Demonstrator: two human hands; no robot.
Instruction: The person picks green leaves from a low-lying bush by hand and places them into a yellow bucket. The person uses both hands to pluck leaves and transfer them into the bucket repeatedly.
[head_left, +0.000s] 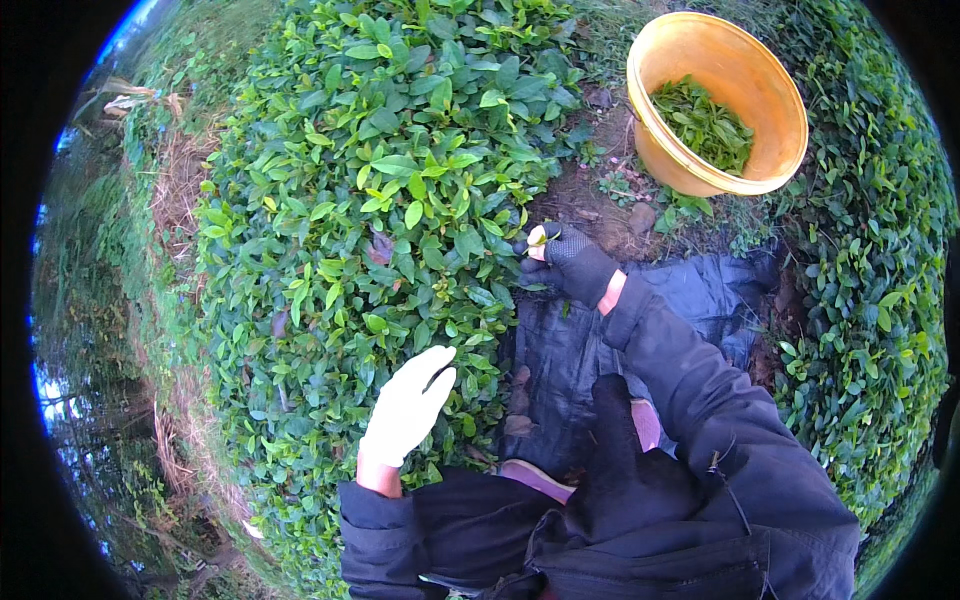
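Observation:
My left hand (407, 411), in a white glove, rests over the near right side of a leafy tea bush (405, 187). Nothing shows in it, and a gap separates the thumb from the fingers. My right hand (577, 261) wears a black glove with a pale covering at one fingertip. It is at the bush's right edge, closed around a small green leaf (551, 231); the leaf's lower part is hidden by the fingers. Beyond that hand stands a yellow plastic bucket (765, 142), tilted in view, with picked green leaves (701, 124) at its bottom.
Black plastic sheeting (559, 360) covers the ground beneath me, around my purple shoes (536, 480). Bare soil (592, 202) with small weeds lies between sheet and bucket. Another hedge row (862, 300) runs along the right. Dry straw (180, 180) borders the bush on the left.

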